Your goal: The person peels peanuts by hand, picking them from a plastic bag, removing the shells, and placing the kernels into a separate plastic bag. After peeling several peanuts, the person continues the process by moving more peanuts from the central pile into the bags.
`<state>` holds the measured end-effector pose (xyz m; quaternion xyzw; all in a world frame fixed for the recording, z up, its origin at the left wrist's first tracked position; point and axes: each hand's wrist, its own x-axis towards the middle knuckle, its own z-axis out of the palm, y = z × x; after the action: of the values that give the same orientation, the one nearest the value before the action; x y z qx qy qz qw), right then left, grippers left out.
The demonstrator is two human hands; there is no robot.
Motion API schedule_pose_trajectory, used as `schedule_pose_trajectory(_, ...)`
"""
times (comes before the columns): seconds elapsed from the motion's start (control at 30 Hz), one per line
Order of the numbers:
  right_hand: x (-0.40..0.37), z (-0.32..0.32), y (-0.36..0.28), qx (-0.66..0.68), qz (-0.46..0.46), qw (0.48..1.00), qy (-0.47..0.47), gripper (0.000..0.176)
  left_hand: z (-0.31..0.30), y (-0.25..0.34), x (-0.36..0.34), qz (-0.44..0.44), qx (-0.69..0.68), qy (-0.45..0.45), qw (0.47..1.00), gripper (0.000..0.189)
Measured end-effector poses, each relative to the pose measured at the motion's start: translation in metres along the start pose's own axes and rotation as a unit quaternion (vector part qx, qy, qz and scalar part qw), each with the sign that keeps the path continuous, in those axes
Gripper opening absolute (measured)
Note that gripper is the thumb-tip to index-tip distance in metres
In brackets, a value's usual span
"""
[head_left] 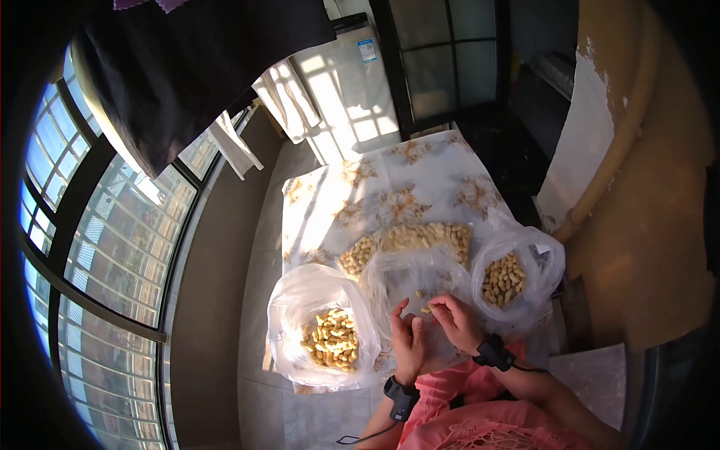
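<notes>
My left hand (407, 345) is over the middle clear plastic bag (382, 274), with its index finger stretched out apart from the thumb and nothing visible in it. Just right of it, my right hand (459, 326) pinches a peanut (426, 309) in its fingertips. Another peanut (419, 294) lies a little beyond the fingers. To the left, an open plastic bag (285, 304) holds a heap of sunlit peanuts (331, 341). A second open bag (551, 259) on the right contains more peanuts (504, 280). Each wrist wears a black strapped device.
A flowered cloth covers the table (420, 169). Along its middle lies a wide pile of peanuts (427, 236), behind the middle bag. Barred windows (112, 247) line the left side, and dark cloth (187, 67) hangs above. A pipe (626, 142) runs down the right wall.
</notes>
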<state>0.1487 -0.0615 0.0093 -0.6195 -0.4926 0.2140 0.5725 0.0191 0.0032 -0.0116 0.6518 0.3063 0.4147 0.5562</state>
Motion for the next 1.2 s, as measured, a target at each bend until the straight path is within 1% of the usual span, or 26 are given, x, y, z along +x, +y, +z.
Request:
schedule_pose_trajectory(0.07,0.001,0.001,-0.001,0.065,0.05,0.996,0.023,0.014,0.001,0.01,0.0,-0.028,0.016,0.011,0.999,0.041)
schedule_pose_trajectory(0.1,0.0,0.0,0.0,0.064,0.05,0.996,0.023,0.014,0.002,0.011,0.002,-0.028,0.016,0.012,0.999,0.041)
schedule_pose_trajectory(0.17,0.0,-0.001,0.002,0.038,0.033,0.999,0.012,0.014,0.002,0.011,0.004,0.022,0.058,0.024,0.998,0.036)
schedule_pose_trajectory(0.2,0.001,-0.001,0.001,0.037,0.032,0.999,0.011,0.014,0.002,0.011,0.004,0.022,0.058,0.025,0.998,0.036)
schedule_pose_trajectory(0.27,0.001,-0.001,-0.001,0.014,0.021,1.0,0.007,0.015,0.003,0.012,0.004,0.013,0.045,0.025,0.999,0.03)
schedule_pose_trajectory(0.3,0.002,-0.001,0.0,0.014,0.021,1.0,0.006,0.015,0.003,0.012,0.004,0.012,0.045,0.025,0.999,0.03)
schedule_pose_trajectory(0.37,0.002,0.0,0.0,0.009,-0.012,1.0,0.02,0.015,0.002,0.012,0.004,0.01,0.041,0.013,0.999,0.026)
schedule_pose_trajectory(0.5,0.003,-0.002,-0.004,0.006,-0.003,1.0,0.008,0.015,0.003,0.007,0.003,-0.003,0.019,0.009,1.0,0.022)
schedule_pose_trajectory(0.57,0.005,-0.004,-0.01,0.002,-0.001,1.0,-0.019,0.016,0.005,0.007,0.004,-0.016,-0.047,0.028,0.998,0.018)
schedule_pose_trajectory(0.7,0.003,-0.003,-0.001,-0.021,-0.014,0.999,-0.048,0.015,0.003,0.006,0.004,-0.019,-0.039,0.031,0.999,0.016)
schedule_pose_trajectory(0.77,0.003,-0.003,-0.003,-0.021,-0.015,0.998,-0.055,0.016,0.001,0.003,0.004,-0.021,-0.001,0.006,1.0,0.013)
schedule_pose_trajectory(0.9,0.003,-0.003,-0.001,-0.021,-0.01,0.998,-0.057,0.016,0.001,0.003,0.004,-0.016,0.003,0.006,1.0,0.013)
schedule_pose_trajectory(1.1,0.003,-0.002,-0.001,-0.019,-0.022,0.998,-0.047,0.015,0.002,0.013,0.004,-0.035,-0.013,0.008,0.999,0.013)
schedule_pose_trajectory(1.2,0.003,-0.002,-0.001,-0.015,-0.021,0.999,-0.044,0.015,0.002,0.012,0.005,-0.018,0.014,0.009,1.0,0.016)
